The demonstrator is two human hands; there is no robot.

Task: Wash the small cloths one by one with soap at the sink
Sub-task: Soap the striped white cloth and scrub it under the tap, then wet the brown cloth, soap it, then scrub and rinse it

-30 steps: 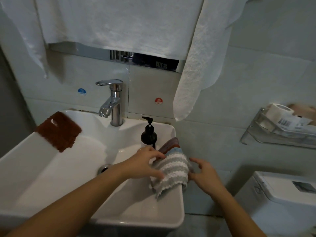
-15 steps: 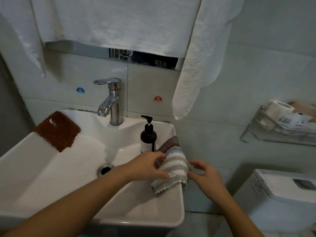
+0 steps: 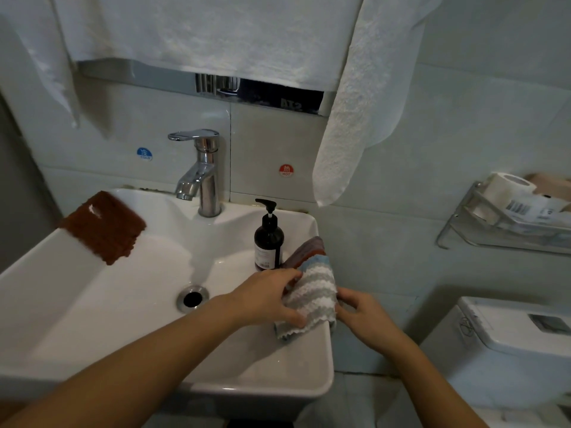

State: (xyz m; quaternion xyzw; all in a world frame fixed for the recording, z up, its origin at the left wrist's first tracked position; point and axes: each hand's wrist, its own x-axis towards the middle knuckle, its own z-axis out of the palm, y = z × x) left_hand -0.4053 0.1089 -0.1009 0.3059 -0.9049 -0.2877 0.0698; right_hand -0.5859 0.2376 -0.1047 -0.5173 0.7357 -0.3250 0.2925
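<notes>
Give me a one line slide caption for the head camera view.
Both hands, left hand and right hand, grip the striped cloth on the sink rim beside the soap bottle.

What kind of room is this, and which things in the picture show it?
Most likely a small bathroom. A white wash basin with a chrome faucet stands against a tiled wall, a toilet cistern is at the right, and a toilet paper roll lies on a wall shelf.
</notes>
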